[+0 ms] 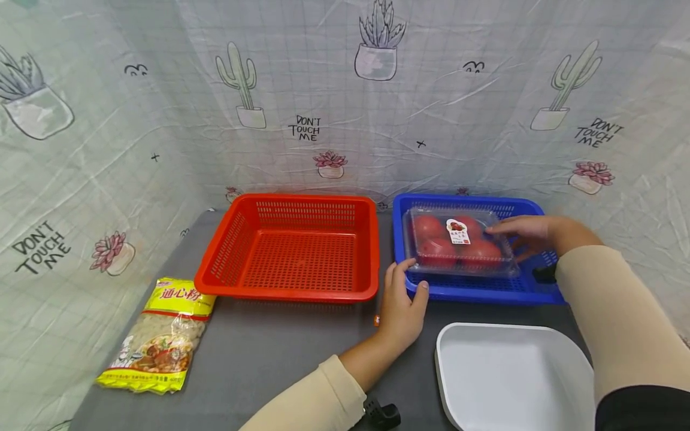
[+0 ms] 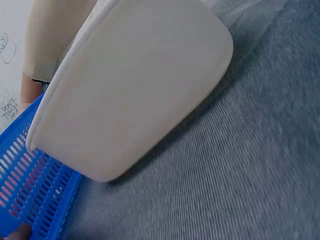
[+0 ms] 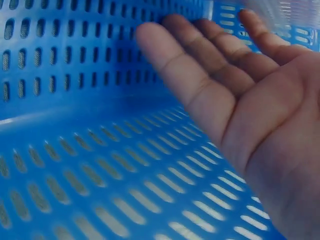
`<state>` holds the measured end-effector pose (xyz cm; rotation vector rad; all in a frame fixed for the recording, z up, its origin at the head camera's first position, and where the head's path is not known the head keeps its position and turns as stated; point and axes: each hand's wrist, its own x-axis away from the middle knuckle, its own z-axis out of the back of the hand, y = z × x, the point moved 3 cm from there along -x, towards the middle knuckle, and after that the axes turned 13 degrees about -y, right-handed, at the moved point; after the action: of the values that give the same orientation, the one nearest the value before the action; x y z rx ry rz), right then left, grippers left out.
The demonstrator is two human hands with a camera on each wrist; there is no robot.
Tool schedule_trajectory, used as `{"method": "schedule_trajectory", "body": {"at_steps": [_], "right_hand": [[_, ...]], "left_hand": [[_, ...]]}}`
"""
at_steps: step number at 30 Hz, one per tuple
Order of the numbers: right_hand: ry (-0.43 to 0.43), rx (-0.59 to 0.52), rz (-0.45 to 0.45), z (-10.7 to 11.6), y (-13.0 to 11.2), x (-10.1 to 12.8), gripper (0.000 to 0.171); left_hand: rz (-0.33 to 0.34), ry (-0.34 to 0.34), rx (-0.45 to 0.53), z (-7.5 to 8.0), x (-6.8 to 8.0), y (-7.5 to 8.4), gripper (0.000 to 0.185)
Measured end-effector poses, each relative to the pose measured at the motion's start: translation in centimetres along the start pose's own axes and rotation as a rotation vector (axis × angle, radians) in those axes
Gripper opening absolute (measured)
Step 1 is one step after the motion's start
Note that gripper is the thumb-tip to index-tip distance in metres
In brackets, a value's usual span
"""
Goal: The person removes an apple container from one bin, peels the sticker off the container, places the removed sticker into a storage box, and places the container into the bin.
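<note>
While a wrinkled curtain (image 1: 345,90) printed with cacti and "DON'T TOUCH ME" fills the whole upper half of the head view, a grey table (image 1: 280,353) takes up the lower half. At the middle of that view sits a red basket (image 1: 291,248), with nothing in it that shows. Just to its right, at centre right, stands a blue basket (image 1: 474,292); the two are close side by side but a narrow strip of table shows between them. At the lower right lies a white tray (image 1: 512,377), near the front wall of the blue basket; the left wrist view shows the tray's pale side (image 2: 140,90) next to the blue slotted wall (image 2: 30,185).

A clear box of tomatoes (image 1: 458,244) lies tilted across the blue basket, its front edge resting at or just above the basket's front rim. At the lower left of the head view lies a yellow packet of pasta (image 1: 162,338), flat on the table, well apart from both hands.

The left hand (image 1: 401,302) grips at the front left corner of the blue basket, fingers curled over the rim beside the near left corner of the box, thumb on the outside of the wall. The right hand (image 1: 525,233) reaches in from the right, its fingers straight and resting against the far right edge of the box; the right wrist view shows the palm (image 3: 250,115) flat with fingers apart over the blue floor.
</note>
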<state>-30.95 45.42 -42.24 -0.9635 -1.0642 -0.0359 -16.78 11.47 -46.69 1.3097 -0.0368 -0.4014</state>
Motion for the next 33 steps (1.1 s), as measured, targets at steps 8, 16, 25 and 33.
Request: {"method": "schedule_trajectory", "body": {"at_steps": [8,16,25,33], "right_hand": [[-0.002,-0.12,0.096,-0.4,0.9,-0.7,0.095],[-0.046,-0.222,0.243,-1.3,1.7,0.0,0.088],[0.064,-0.181,0.362,-1.1,1.6,0.9,0.049],[0.136,-0.267,0.449,-0.9,1.3,1.7,0.029]], "left_hand": [[-0.016,-0.012,-0.055,0.4,0.3,-0.2,0.049],[-0.009,-0.034,-0.075,0.3,0.7,-0.2,0.05],[0.002,-0.059,-0.058,-0.3,0.7,-0.2,0.05],[-0.011,-0.033,-0.057,-0.4,0.7,-0.3,0.047]]}}
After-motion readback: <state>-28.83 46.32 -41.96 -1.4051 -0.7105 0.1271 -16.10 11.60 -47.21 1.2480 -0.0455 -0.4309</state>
